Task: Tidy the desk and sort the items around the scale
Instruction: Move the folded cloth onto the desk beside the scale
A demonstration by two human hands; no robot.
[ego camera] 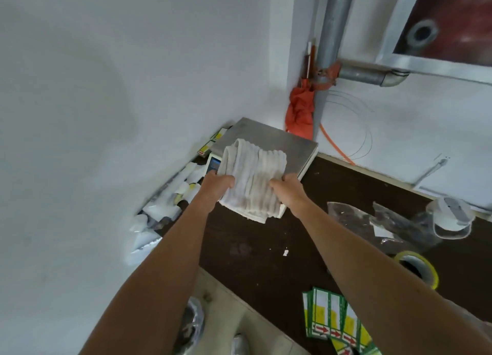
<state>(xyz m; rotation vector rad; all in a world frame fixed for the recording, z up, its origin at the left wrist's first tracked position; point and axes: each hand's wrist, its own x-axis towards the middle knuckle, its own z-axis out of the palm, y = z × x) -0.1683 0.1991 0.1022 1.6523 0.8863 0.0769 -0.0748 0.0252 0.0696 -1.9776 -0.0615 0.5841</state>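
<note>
Labels (335, 320) green-yellow, fanned at desk (266, 261) near edge | tape roll (418, 270) just beyond, toward right edge | left hand (217, 188) and right hand (291, 192) apart, each gripping one side of ribbed white cloth (253, 178) | cloth covers front of scale (269, 138), far left corner by wall

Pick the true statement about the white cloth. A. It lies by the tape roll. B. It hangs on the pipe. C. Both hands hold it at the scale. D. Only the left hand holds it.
C: the left hand and right hand each hold a side of the cloth over the scale.
</note>
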